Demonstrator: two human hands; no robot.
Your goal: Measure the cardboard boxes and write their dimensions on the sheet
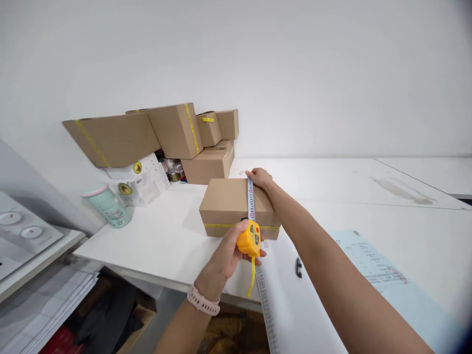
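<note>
In the centre of the frame, the left hand is gripping a yellow plastic tape measure at the near side of a brown rectangular cardboard box, which is sitting on the white desk. Just above, the right hand, fingers curled, is holding the far end of the pale, number-printed blade, which is lying across the box's top.

White table (stained), carton, tumbler, blue sheet
</note>
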